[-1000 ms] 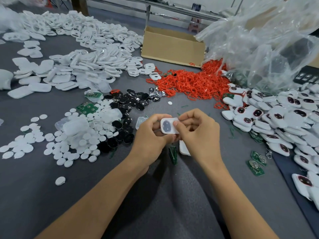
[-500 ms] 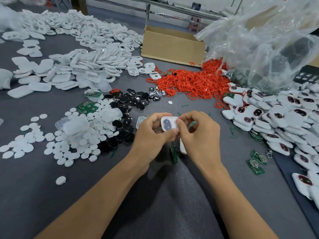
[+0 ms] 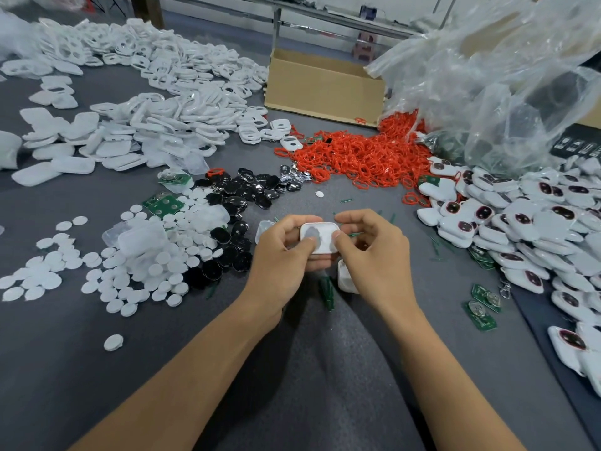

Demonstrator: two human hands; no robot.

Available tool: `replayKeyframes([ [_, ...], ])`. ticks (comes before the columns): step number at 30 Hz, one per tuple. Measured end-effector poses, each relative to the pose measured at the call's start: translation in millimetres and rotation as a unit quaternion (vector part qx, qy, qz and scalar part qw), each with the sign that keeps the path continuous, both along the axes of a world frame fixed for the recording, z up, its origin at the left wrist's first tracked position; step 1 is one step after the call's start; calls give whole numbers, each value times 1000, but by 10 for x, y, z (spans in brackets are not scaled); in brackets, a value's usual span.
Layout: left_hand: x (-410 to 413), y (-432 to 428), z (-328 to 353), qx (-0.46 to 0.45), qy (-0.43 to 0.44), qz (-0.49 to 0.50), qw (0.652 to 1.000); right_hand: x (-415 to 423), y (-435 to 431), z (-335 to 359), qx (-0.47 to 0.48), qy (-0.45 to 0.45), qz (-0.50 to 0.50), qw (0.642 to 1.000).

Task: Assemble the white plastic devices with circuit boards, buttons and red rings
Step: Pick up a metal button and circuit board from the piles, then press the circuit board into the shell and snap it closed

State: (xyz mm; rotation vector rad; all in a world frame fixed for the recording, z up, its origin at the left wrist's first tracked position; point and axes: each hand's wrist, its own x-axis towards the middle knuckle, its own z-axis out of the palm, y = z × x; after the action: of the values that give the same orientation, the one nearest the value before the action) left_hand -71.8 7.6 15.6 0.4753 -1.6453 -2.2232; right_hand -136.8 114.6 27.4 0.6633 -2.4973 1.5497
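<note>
Both hands pinch one white device above the grey table (image 3: 65, 369).

From the left: white discs (image 3: 107, 275) and black buttons (image 3: 240, 196) lie scattered; the left hand (image 3: 279, 255) and right hand (image 3: 374, 255) each grip a side of the white device (image 3: 320, 237), thumbs on top; beyond lie red rings (image 3: 357, 157), and finished units (image 3: 520, 222) pile up on the right.
</note>
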Motion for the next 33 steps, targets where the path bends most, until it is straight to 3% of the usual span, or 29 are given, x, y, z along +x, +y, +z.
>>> replayKeyframes([
  [10, 3, 0, -2, 6, -10, 9, 1000, -182, -33, 94, 13, 40, -13, 999],
  [15, 4, 2, -18, 11, -9, 4, 1000, -578, -236, 261, 145, 60, 22, 987],
  [21, -13, 2, -75, -48, -14, -3, 999, -937, -623, 320, 297, 66, 125, 944],
  [28, -34, 37, -64, -70, -18, 14, 997, -1007, -996, 288, 451, 118, 239, 852],
  [33, -35, 32, -98, -75, -8, 13, 997, -1028, -1053, 273, 447, 154, 208, 856],
])
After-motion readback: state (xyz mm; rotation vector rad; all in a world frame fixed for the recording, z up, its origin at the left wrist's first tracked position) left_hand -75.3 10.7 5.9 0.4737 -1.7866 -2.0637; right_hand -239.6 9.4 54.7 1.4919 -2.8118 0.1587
